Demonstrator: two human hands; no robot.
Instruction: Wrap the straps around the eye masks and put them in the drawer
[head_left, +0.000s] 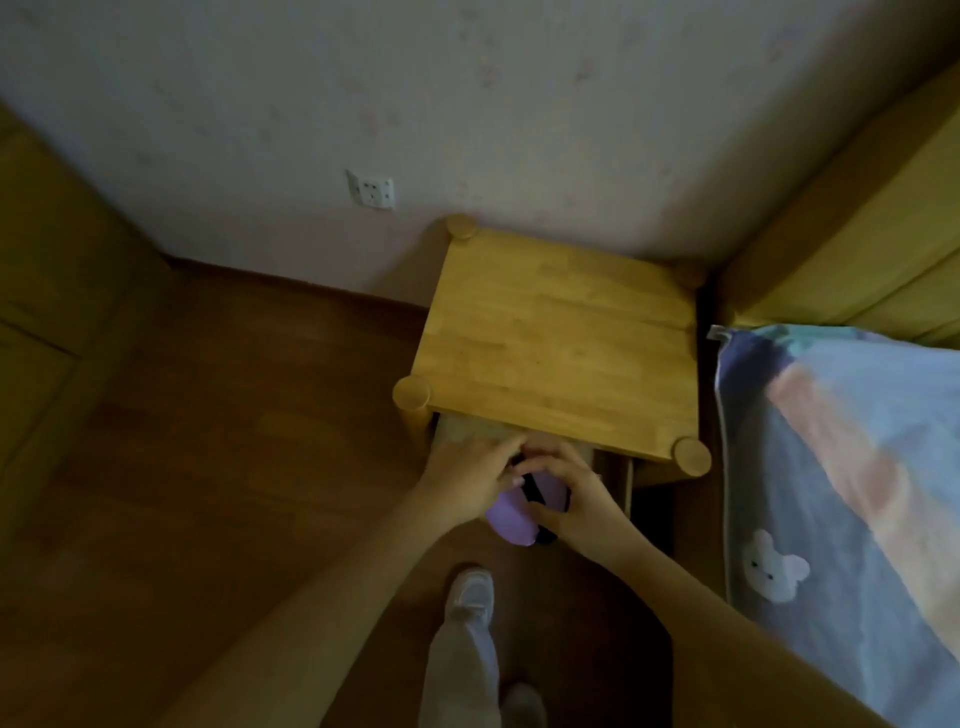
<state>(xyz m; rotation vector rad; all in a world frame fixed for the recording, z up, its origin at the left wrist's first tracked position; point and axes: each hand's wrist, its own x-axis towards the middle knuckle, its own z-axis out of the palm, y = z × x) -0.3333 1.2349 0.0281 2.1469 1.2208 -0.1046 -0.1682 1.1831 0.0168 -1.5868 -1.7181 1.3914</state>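
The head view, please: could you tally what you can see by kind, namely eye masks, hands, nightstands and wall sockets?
Eye masks: 1, purple mask with a black strap
Hands: 2, left hand and right hand, both on the mask
Nightstands: 1, wooden nightstand
Wall sockets: 1, socket
Total: 5

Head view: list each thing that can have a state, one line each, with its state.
Purple fabric eye mask: held in both hands, black strap across it, above the drawer.
Wooden nightstand drawer: pulled open; contents hidden.
Left hand: grips the mask's left end.
Right hand: fingers curled round the mask and strap.
White wall socket: nothing plugged in.
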